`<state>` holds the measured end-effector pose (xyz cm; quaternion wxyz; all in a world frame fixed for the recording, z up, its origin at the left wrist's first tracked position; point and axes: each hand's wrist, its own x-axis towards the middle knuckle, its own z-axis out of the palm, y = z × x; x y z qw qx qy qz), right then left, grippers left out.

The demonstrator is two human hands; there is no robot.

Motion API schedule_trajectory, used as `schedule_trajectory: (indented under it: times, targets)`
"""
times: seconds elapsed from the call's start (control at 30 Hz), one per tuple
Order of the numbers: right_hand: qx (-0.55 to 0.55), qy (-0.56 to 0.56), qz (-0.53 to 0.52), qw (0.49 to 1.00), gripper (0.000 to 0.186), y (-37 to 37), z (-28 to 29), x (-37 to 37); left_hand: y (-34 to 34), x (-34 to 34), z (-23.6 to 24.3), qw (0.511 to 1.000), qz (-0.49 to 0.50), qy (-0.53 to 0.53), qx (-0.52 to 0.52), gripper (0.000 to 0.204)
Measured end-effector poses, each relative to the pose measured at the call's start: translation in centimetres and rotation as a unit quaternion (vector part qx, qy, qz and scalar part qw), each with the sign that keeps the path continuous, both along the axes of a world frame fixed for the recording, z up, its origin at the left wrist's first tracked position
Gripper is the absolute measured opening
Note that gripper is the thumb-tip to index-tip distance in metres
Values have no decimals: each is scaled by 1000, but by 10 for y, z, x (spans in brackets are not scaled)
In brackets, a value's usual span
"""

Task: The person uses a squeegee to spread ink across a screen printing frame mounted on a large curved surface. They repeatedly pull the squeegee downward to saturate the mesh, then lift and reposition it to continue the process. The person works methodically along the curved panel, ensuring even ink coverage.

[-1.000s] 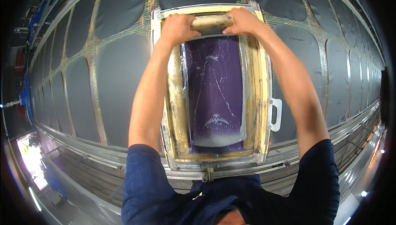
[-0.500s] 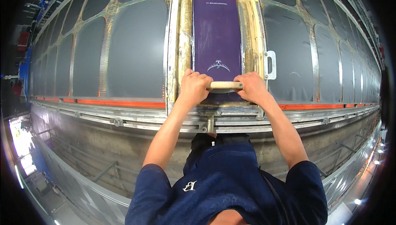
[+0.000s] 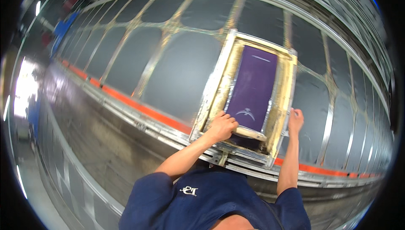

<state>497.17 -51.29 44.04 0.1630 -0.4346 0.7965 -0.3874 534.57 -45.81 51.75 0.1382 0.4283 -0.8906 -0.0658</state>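
A screen-printing frame (image 3: 289, 78), yellowed and smeared round its border, lies on the long table with a purple printing area (image 3: 255, 84) inside it. Across its near end runs the pale bar handle of a squeegee (image 3: 252, 133). My left hand (image 3: 222, 127) is closed round the left end of that bar. Outside the frame's right edge, my right hand (image 3: 295, 121) has curled fingers at the white side handle (image 3: 285, 133), which it mostly covers. The squeegee's blade is hidden below the bar.
Rows of dark grey panels (image 3: 181, 69) line the table on both sides of the frame, with tape-like strips between them. An orange strip (image 3: 143, 111) and a metal rail (image 3: 126, 118) follow the near edge. A metal-sided walkway (image 3: 114, 141) lies below.
My right hand has left the squeegee bar and moved to the frame's right side. My left hand stays on the bar. The whole view has tilted, and the frame sits lower and further right.
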Motion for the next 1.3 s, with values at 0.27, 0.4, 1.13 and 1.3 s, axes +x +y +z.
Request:
schedule_trajectory:
  times: [0.27,0.4,1.13,1.3]
  targets:
    - [-54,-37,34,997,26,-19,27,90,-32,92,28,999,-15,-22,47,20]
    - [-88,-88,22,992,22,-37,6,228,-44,211,46,1000,-2,-27,1,28]
    - [20,-44,-10,999,22,-70,16,374,-83,372,32,999,-34,0,-37,26]
    - [158,-128,1,979,21,-70,29,366,-242,344,10,996,-25,-22,-85,26]
